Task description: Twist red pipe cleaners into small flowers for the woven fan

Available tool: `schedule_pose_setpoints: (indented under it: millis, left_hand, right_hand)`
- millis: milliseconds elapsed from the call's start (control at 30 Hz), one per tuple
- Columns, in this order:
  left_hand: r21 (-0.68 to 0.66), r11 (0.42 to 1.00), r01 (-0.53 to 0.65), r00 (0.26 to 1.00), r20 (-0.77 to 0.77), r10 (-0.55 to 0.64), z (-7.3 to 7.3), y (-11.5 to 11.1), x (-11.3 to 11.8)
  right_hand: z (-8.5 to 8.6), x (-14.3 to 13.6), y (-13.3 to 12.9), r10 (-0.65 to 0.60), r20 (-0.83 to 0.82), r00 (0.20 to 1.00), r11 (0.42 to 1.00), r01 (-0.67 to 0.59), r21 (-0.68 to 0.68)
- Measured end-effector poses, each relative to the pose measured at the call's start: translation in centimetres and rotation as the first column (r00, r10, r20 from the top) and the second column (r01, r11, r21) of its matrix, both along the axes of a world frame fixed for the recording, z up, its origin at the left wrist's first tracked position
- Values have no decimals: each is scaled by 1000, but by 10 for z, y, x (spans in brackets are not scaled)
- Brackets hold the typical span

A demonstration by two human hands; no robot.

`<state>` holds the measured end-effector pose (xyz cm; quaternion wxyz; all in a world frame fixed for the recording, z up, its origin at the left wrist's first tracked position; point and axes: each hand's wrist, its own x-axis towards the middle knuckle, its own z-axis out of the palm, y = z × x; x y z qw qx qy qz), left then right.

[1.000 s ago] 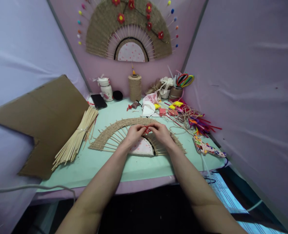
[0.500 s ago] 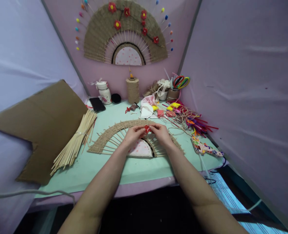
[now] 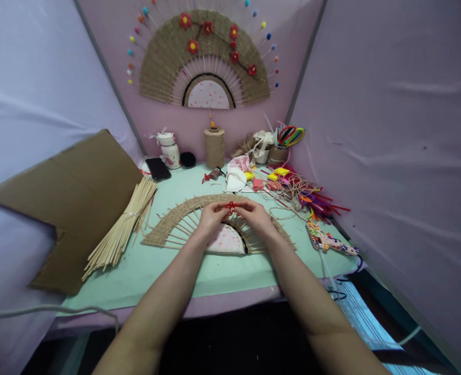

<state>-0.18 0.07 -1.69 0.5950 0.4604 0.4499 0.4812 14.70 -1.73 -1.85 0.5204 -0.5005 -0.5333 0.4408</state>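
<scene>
Red flower [image 3: 231, 207] over the woven fan [image 3: 189, 205], pinched between the fingertips of the left hand [image 3: 212, 217] and the right hand [image 3: 255, 214]! Its petals look formed, yet it seems unattached; the fan has its outer weave and patterned panel [image 3: 226, 240], with sticks bare between. Beyond the fan, to the right, a brown holder [image 3: 278, 155] carries scissors [image 3: 287, 136]; beyond it leftward, a white bottle [image 3: 170, 154], contents hidden.
</scene>
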Motion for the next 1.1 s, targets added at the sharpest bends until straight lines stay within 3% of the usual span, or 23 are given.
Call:
schedule_pose_setpoints:
  millis: [467, 700, 1100]
  left_hand:
    - [107, 989, 105, 978, -189, -83, 4, -8, 3]
    - [19, 996, 82, 995, -52, -80, 3, -4, 3]
    - [22, 999, 32, 998, -55, -31, -6, 1, 3]
  right_hand:
    - [-9, 1, 5, -73, 83, 994, 996, 68, 62]
    - [-5, 0, 2, -39, 89, 995, 997, 33, 70]
    - [-4, -2, 1, -21, 39, 999, 997, 19, 70]
